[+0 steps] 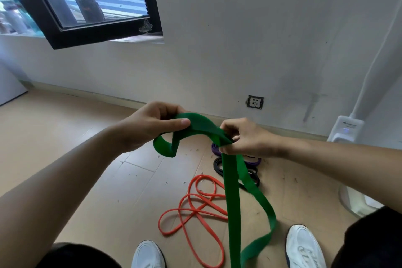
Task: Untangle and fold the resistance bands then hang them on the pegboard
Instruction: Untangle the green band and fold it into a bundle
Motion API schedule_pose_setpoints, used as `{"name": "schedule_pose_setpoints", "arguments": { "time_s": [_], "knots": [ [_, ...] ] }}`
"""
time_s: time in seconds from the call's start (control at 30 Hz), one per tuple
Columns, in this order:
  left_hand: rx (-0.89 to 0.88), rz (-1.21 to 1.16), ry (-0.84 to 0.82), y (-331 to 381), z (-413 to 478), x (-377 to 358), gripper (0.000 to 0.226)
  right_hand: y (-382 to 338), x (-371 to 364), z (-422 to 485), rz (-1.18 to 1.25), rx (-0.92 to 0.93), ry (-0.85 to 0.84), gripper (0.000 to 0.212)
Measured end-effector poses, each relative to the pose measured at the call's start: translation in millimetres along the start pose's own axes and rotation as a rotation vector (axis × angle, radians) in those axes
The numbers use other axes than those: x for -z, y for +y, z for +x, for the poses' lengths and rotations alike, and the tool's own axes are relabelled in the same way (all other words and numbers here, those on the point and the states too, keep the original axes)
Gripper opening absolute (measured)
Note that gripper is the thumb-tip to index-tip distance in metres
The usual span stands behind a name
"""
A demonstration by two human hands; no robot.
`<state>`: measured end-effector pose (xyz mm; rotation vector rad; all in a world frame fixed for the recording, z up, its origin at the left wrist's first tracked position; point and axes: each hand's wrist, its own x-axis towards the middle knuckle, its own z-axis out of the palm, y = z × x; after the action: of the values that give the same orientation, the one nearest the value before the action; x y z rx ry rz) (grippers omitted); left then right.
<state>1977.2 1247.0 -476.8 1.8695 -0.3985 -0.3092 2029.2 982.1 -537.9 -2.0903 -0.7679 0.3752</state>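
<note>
Green resistance band [232,180]: wide and flat, held in the air above the floor [76,137] by both hands. A short arc of it ran between the two hands. A small loop hung under the left hand. From the right hand two long strands dropped between the shoes, one of them twisted, and both ran out past the bottom edge of the view.

Left hand [152,126]: clamped on the green resistance band, with the thumb laid flat along its top and the fingers curled underneath.

Right hand [243,137]: fingers curled together and pinching the band at the point where it turned downward.

Orange band [195,213]: thin, lying on the floor in several crossed loops, just ahead of the left shoe [148,254] and partly behind the hanging green strands.

Black band [219,165]: coiled on the floor beyond the orange one, nearer the wall, partly hidden by the green strands.

Purple band [217,150]: on the floor, touching the black coil on its wall side and mostly covered by the right hand.

Right shoe [304,248]: white, on the floor to the right of the green strands.

Wall socket [255,102]: low on the wall, above the skirting.

Window [87,2]: dark-framed, upper left.
</note>
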Motion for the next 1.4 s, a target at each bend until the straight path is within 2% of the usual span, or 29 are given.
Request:
{"name": "schedule_pose_setpoints", "arguments": {
  "time_s": [0.07, 0.17, 0.37, 0.43, 0.67, 0.9, 0.97, 1.07, 1.13, 1.2, 1.23, 1.3, 1.4],
  "knots": [
    [0.015, 0.011, 0.002, -4.3, -5.5, 8.7, 0.014, -5.0, 4.8, 0.8, 0.078, -0.032, 0.004, 0.016],
    [0.076, 0.030, -0.005, -12.2, -11.8, 18.2, 0.016, -14.6, 14.5, -0.8, 0.205, -0.065, -0.083, 0.016],
    [0.274, 0.180, -0.135, -19.1, -14.7, 18.1, 0.033, -28.7, 23.3, -9.0, 0.187, -0.066, -0.191, 0.024],
    [0.291, 0.210, -0.144, -18.9, -13.3, 11.2, 0.035, -31.1, 24.1, -10.1, 0.183, -0.054, -0.193, 0.027],
    [0.143, 0.090, -0.153, 4.5, 0.0, -33.4, 0.058, -38.4, 19.9, -10.2, 0.099, -0.035, -0.139, 0.030],
    [0.038, 0.190, 0.053, 11.4, 9.4, -51.3, 0.039, -44.0, 19.9, -12.6, -0.005, -0.065, -0.178, 0.031],
    [-0.030, 0.214, 0.097, 13.3, 9.5, -49.3, 0.036, -40.2, 17.5, -11.6, -0.035, -0.049, -0.153, 0.037],
    [-0.112, 0.224, 0.148, 15.6, 8.1, -46.4, 0.032, -28.6, 9.5, -7.8, -0.072, -0.008, -0.049, 0.058],
    [-0.128, 0.228, 0.200, 16.6, 6.7, -42.2, 0.029, -26.6, 6.2, -4.7, -0.120, 0.060, 0.120, 0.067],
    [-0.120, 0.239, 0.259, 18.3, 4.6, -37.2, 0.028, -27.4, 6.6, -1.3, -0.126, 0.117, 0.255, 0.058],
    [-0.112, 0.254, 0.280, 19.2, 3.3, -34.9, 0.028, -27.6, 8.5, 0.0, -0.105, 0.113, 0.257, 0.048],
    [-0.094, 0.280, 0.282, 20.5, 0.8, -30.9, 0.031, -30.6, 15.1, -1.2, -0.048, 0.043, 0.133, 0.028],
    [-0.080, 0.301, 0.218, 20.0, -2.4, -28.0, 0.034, -31.9, 27.7, -6.1, -0.053, -0.006, -0.024, 0.020]
  ]
}}
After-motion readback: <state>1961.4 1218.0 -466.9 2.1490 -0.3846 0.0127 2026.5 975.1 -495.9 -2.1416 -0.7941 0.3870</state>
